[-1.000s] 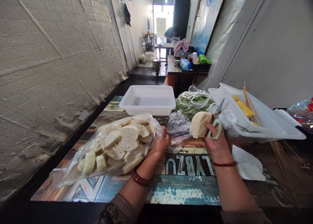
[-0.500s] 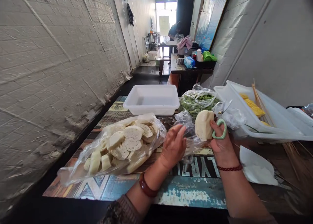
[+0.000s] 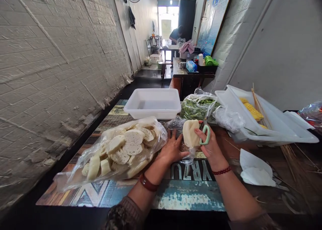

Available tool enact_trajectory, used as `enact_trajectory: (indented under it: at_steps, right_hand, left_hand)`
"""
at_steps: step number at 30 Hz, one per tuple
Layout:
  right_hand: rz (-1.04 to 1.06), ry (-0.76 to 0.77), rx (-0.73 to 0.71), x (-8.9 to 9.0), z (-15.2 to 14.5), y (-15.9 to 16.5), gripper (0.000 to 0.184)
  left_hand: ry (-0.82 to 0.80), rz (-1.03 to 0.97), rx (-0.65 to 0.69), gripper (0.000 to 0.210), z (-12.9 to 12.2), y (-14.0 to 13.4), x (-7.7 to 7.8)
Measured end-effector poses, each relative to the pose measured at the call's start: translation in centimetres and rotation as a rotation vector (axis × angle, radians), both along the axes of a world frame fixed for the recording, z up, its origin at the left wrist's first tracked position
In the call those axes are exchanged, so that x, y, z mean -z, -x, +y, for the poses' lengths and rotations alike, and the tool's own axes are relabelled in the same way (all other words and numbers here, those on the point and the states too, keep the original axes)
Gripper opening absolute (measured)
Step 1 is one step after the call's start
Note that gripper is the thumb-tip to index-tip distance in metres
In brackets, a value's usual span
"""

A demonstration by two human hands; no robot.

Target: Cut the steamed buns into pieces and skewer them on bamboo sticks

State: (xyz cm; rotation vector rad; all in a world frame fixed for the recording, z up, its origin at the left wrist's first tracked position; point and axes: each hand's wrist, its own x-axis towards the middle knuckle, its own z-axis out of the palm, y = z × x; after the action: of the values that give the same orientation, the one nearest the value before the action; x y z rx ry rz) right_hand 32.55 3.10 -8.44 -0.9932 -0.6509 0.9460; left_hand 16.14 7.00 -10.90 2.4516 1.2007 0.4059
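My right hand grips a pale, bread-like piece together with green-handled scissors, whose blades point up and away. Left of it, my left hand lies with fingers spread on a crumpled clear plastic bag on the table. Close to my left forearm rests a large open plastic bag filled with pale, speckled slices like steamed bun.
Behind the slices stands a white plastic tub. A bag of green pods sits to its right. Farther right are white trays with corn and skewers, plus a crumpled tissue. A person bends over a distant table.
My left hand has come down onto the crumpled plastic and spread its fingers. My right hand has moved left with the pale piece and scissors. The view has shifted slightly.
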Motion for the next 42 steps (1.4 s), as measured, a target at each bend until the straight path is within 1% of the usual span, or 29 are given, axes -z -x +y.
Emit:
enact_trajectory:
  at_steps: [2,4,6,8,9,11,13,15,16,18,20,22,24,26,29,31,34,36,38,42]
  right_hand:
    - [0.001,-0.008,0.034,0.1,0.2,0.1,0.056]
    - [0.005,-0.018,0.061,0.2,0.3,0.0,0.058]
    - [0.008,-0.029,0.075,0.1,0.4,-0.2,0.059]
    - [0.005,-0.041,0.08,-0.1,0.3,-0.2,0.06]
    - [0.002,-0.047,0.079,-0.3,0.1,0.0,0.06]
    - [-0.006,-0.062,0.067,-0.7,-0.2,0.4,0.059]
    - [-0.016,-0.076,0.046,-0.9,-0.5,1.0,0.058]
    - [-0.045,-0.076,0.015,-0.6,-0.7,1.7,0.059]
    - [-0.062,-0.071,-0.002,-0.3,-0.6,2.0,0.059]
    - [-0.094,-0.057,-0.035,0.4,-0.3,2.4,0.057]
    - [-0.106,-0.051,-0.052,0.9,0.0,2.6,0.052]
    - [-0.118,-0.059,-0.046,1.0,0.3,2.4,0.048]
    - [-0.134,-0.071,-0.023,0.8,0.4,1.9,0.046]
    - [-0.148,-0.08,-0.005,0.5,0.4,1.4,0.046]
    - [-0.167,-0.087,-0.001,0.2,0.3,0.7,0.047]
    - [-0.184,-0.087,0.011,0.1,0.3,0.4,0.047]
    - [-0.235,-0.072,0.054,-0.1,0.5,0.2,0.045]
    - [-0.294,-0.06,0.076,-0.2,0.6,0.1,0.043]
    - [-0.372,-0.06,0.094,-0.2,0.8,0.0,0.042]
    - [-0.552,-0.081,0.143,-0.7,0.9,-0.1,0.038]
  left_hand:
    - [-0.014,-0.03,-0.04,0.077,0.0,0.0,-0.1]
    - [-0.059,-0.126,-0.069,0.056,-0.1,0.1,-0.3]
    - [-0.1,-0.296,-0.085,0.041,-0.3,0.1,-0.8]
    - [-0.065,-0.506,-0.116,0.038,-0.5,0.1,-1.3]
    - [0.0,-0.612,-0.141,0.04,-0.7,0.1,-1.6]
    - [0.223,-0.81,-0.178,0.048,-1.1,-0.1,-2.3]
    - [0.503,-0.971,-0.164,0.058,-1.6,-0.3,-3.0]
    - [0.733,-1.102,-0.121,0.064,-2.0,-0.6,-3.4]
    - [0.81,-1.155,-0.106,0.067,-2.1,-0.8,-3.5]
    - [0.895,-1.23,-0.11,0.07,-2.3,-0.9,-3.3]
    - [0.918,-1.256,-0.167,0.069,-2.2,-0.7,-2.8]
    - [0.907,-1.246,-0.256,0.067,-2.2,-0.2,-2.4]
    - [0.901,-1.245,-0.324,0.067,-2.3,0.4,-2.2]
    - [0.917,-1.261,-0.353,0.066,-2.6,1.0,-2.4]
    - [0.944,-1.259,-0.335,0.064,-3.6,1.9,-3.1]
    - [0.951,-1.219,-0.316,0.063,-4.4,2.3,-3.6]
    - [0.947,-1.17,-0.338,0.066,-5.3,2.9,-4.1]
    - [0.935,-1.165,-0.366,0.069,-5.5,3.1,-4.3]
    - [0.93,-1.158,-0.362,0.07,-5.4,2.9,-4.2]
    - [1.061,-1.082,-0.26,0.07,-5.0,1.8,-3.8]
